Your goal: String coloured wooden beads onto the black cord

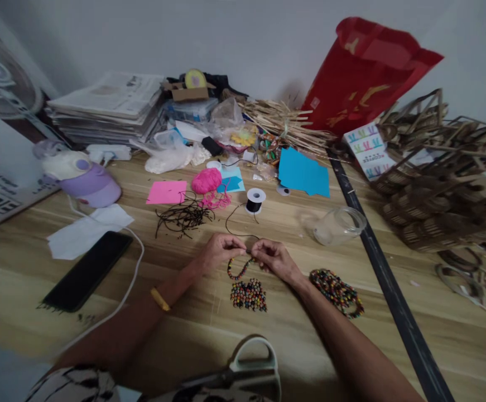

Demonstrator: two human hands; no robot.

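My left hand (221, 249) and my right hand (277, 258) are close together over the table, fingertips pinched. A short string of multicoloured beads (239, 276) hangs in a loop between them, its ends in my fingers. Thin black cord runs from near my right fingertips back toward a white spool (256, 195) wound with black cord. Just below the loop lies a patch of loose beads (249, 296). Beside my right forearm rests a coil of strung beads (337, 293). What exactly sits between the fingertips is too small to make out.
Scissors (255, 357) lie at the front edge. Leftward are a phone (87, 271), a white cable and a purple cap (87, 178). Black cord pieces (184, 215), pink yarn (206, 180) and blue paper (303, 172) lie behind. A glass jar (337, 226) and woven baskets (443, 206) stand right.
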